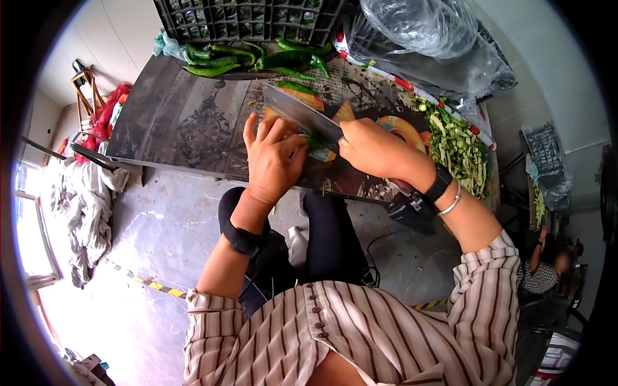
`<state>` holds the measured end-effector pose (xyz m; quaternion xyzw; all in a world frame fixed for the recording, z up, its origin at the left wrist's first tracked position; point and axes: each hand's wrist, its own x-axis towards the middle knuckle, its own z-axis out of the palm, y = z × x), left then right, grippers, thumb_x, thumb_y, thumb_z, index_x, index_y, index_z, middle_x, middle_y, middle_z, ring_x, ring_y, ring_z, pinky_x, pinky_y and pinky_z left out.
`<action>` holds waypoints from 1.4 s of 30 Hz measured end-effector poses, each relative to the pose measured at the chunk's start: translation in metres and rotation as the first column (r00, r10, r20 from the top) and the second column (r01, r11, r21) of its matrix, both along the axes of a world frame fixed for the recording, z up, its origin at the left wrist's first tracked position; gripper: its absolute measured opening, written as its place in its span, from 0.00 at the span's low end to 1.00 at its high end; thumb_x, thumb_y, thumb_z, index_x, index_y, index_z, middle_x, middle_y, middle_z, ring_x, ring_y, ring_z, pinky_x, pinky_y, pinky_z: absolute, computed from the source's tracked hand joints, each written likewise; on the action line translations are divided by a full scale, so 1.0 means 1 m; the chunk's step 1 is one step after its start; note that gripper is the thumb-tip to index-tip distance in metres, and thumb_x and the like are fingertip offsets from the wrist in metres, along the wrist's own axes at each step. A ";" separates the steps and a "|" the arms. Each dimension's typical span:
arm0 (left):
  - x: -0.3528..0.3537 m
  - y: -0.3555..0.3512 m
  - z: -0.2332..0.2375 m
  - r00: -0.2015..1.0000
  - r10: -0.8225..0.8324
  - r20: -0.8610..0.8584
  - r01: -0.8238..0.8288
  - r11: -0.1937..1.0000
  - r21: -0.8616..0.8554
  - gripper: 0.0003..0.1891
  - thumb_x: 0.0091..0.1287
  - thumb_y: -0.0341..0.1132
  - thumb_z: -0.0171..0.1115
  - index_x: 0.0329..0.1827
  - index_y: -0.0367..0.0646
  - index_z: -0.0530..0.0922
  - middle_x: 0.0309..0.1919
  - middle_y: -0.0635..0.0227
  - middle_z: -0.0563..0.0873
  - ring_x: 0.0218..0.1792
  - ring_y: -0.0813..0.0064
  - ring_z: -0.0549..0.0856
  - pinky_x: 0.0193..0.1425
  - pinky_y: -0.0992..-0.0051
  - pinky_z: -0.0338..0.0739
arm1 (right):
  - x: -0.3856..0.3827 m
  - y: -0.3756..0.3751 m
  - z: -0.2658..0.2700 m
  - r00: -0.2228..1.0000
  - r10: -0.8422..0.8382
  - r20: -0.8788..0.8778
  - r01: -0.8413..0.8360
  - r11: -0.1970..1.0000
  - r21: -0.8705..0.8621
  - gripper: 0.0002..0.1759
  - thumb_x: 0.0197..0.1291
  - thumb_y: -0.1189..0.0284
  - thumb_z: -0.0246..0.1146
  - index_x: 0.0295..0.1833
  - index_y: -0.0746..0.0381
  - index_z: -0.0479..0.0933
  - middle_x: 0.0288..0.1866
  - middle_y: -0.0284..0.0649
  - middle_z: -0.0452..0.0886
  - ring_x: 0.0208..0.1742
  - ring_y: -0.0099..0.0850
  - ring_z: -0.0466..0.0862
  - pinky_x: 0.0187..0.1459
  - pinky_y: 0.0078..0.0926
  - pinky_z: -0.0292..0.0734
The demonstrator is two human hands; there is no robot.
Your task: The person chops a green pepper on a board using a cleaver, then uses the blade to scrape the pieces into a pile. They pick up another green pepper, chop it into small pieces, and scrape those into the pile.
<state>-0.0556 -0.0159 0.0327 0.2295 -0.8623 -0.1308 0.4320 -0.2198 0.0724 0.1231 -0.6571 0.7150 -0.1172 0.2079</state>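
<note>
My right hand (373,149) is wrapped around the handle of a cleaver (299,114), whose broad blade slants up and left over the tabletop. My left hand (273,157) is close beside the blade, fingers bent and pressed together on a green chili pepper (313,143). Only part of that pepper shows; the blade and fingers hide the rest. Another green pepper (293,86) lies just beyond the blade. Several whole long green peppers (257,59) are heaped at the back of the table. To the right of my right hand spreads a pile of chopped pepper pieces (458,151).
A black plastic crate (251,24) stands behind the whole peppers. Clear plastic bags (428,32) bulge at the back right, by a red-and-white rolled edge (412,87). The dark patterned table (187,122) ends near my knees. Another person (544,273) sits at far right.
</note>
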 end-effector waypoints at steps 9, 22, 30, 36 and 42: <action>0.000 0.004 -0.002 0.999 0.047 -0.010 -0.047 0.999 -0.011 0.05 0.50 0.32 0.69 0.30 0.51 0.84 0.39 0.76 0.80 0.52 0.69 0.76 0.71 0.53 0.54 | 0.003 -0.008 -0.020 1.000 -0.019 -0.011 0.016 0.975 -0.222 0.12 0.58 0.73 0.55 0.33 0.74 0.71 0.29 0.64 0.76 0.35 0.59 0.79 0.37 0.47 0.74; 0.001 0.002 -0.005 0.999 0.013 -0.030 -0.013 1.000 0.005 0.05 0.50 0.31 0.69 0.29 0.50 0.83 0.39 0.77 0.80 0.51 0.69 0.76 0.70 0.53 0.54 | 0.007 0.012 0.002 0.997 -0.068 0.027 0.070 0.995 -0.065 0.13 0.58 0.72 0.54 0.33 0.75 0.71 0.28 0.64 0.76 0.34 0.60 0.79 0.36 0.47 0.74; 0.000 0.003 -0.004 1.000 0.025 -0.006 -0.025 0.999 0.027 0.04 0.51 0.32 0.68 0.29 0.50 0.83 0.39 0.77 0.80 0.51 0.71 0.76 0.71 0.53 0.54 | 0.003 -0.001 -0.010 1.000 -0.013 0.019 0.014 0.999 -0.034 0.14 0.59 0.72 0.55 0.31 0.75 0.69 0.26 0.64 0.75 0.32 0.60 0.78 0.34 0.48 0.72; 0.000 0.002 -0.004 0.999 0.038 -0.028 -0.038 0.999 0.016 0.02 0.51 0.32 0.67 0.28 0.51 0.83 0.38 0.77 0.80 0.51 0.72 0.76 0.71 0.54 0.54 | 0.005 -0.015 -0.025 0.998 0.058 -0.035 -0.065 0.969 -0.238 0.13 0.59 0.71 0.55 0.33 0.74 0.69 0.27 0.63 0.75 0.34 0.60 0.77 0.34 0.48 0.72; 0.001 0.004 -0.005 1.000 0.027 -0.008 -0.026 0.999 0.030 0.04 0.51 0.32 0.68 0.29 0.49 0.83 0.38 0.76 0.80 0.50 0.70 0.77 0.70 0.54 0.55 | 0.003 0.003 -0.009 0.997 -0.052 0.055 0.064 0.965 -0.254 0.14 0.59 0.71 0.56 0.32 0.75 0.69 0.26 0.63 0.75 0.32 0.60 0.78 0.33 0.46 0.72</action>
